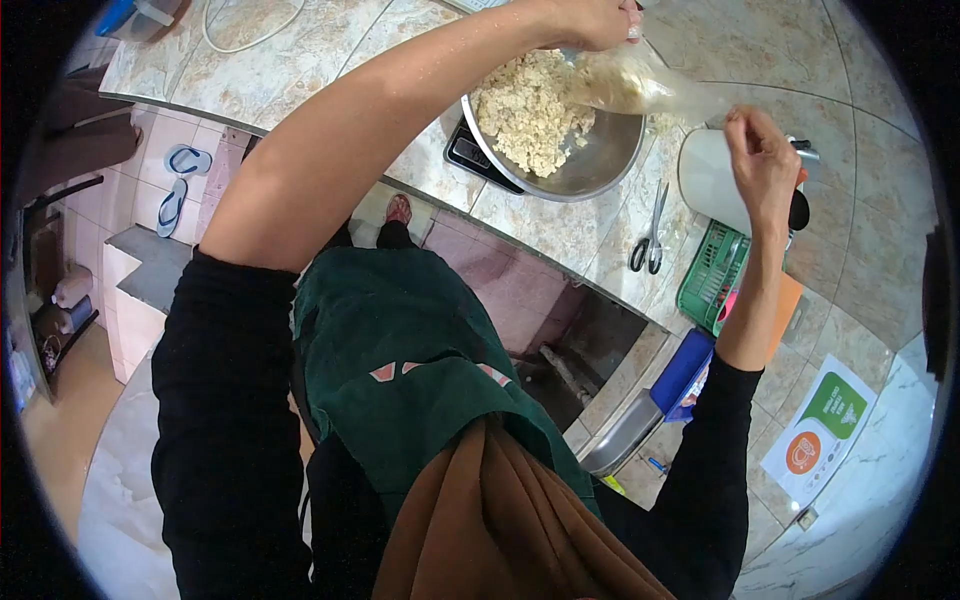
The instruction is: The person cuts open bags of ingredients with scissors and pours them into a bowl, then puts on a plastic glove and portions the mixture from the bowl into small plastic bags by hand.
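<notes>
A clear plastic bag (650, 88) stretches between my hands, tilted over the right side of a steel bowl (615, 160). Some pale content shows inside the bag. My right hand (762, 155) pinches one end of the bag. My left hand (600, 22) is closed at the bag's other end, above the bowl's far rim; its fingers are partly cut off by the frame's top edge. Pale, crumbly food pieces (530, 110) fill the left part of the bowl. The bowl stands on a black kitchen scale (475, 155).
Scissors (650, 235) lie on the tiled counter (540, 225) near its front edge. A white container (705, 175) and a green basket (708, 275) stand to the right. A blue tray (685, 368) is nearer me. A printed sign (820, 430) hangs on the right wall.
</notes>
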A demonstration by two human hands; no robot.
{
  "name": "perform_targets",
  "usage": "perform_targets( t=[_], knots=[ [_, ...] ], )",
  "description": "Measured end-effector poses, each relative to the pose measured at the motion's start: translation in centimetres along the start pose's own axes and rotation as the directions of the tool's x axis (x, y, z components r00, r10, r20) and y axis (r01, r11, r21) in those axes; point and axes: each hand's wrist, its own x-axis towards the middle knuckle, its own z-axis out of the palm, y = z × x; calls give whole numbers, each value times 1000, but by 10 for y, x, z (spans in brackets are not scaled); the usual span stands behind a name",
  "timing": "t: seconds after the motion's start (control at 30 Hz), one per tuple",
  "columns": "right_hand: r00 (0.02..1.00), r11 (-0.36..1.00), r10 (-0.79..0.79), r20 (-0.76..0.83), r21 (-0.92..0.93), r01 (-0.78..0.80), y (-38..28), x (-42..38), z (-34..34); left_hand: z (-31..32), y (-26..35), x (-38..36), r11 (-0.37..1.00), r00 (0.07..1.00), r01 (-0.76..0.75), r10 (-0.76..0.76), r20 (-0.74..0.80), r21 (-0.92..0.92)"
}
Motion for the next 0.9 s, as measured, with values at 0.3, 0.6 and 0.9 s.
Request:
perform_targets(
  t=[0.3,0.6,0.9],
  knots=[
    [999,998,17,-29,53,-15,0,1,9,0,4,-4,997,995,76,-75,59,-14],
    [995,995,51,-83,92,-44,-3,1,14,-5,16,-12,992,997,81,-81,3,101],
    [998,998,55,4,21,-55,-1,-6,8,17,-1,6,997,997,24,-18,-79,75]
  ],
)
